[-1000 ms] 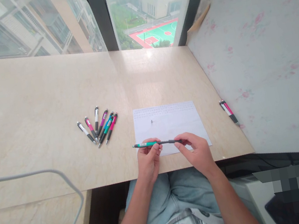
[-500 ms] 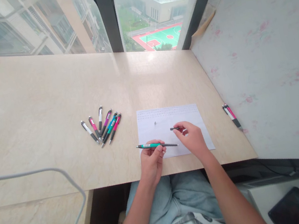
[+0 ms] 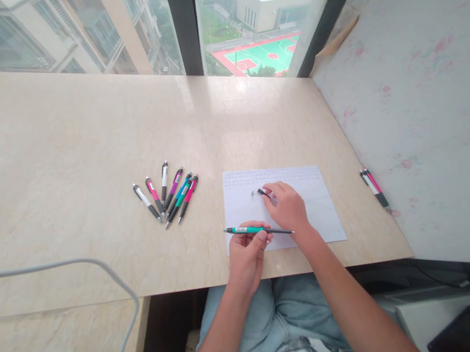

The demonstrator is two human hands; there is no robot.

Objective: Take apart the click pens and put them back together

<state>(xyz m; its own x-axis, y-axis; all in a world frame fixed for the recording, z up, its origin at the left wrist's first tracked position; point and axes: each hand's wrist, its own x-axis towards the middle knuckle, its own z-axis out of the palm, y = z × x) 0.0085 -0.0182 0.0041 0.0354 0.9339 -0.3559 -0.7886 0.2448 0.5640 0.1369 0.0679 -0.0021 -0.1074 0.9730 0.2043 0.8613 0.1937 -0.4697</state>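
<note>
My left hand (image 3: 246, 254) is closed round a teal pen (image 3: 249, 230), held level over the near edge of a white sheet of paper (image 3: 313, 204); a thin dark refill sticks out of the pen toward the right. My right hand (image 3: 286, 206) is over the middle of the sheet and pinches a small black pen part (image 3: 262, 192) just above the paper. A tiny dark piece (image 3: 252, 193) lies on the sheet beside that part.
Several pens (image 3: 172, 194) lie fanned out on the beige marble table (image 3: 79, 167), left of the sheet. Two more pens (image 3: 374, 188) lie at the table's right edge by a floral wall. A white cable (image 3: 112, 282) loops at the near left. Windows are behind.
The black front part has come off the teal pen. My right hand carried it away from the pen, up and left over the sheet. My left hand kept the pen almost still.
</note>
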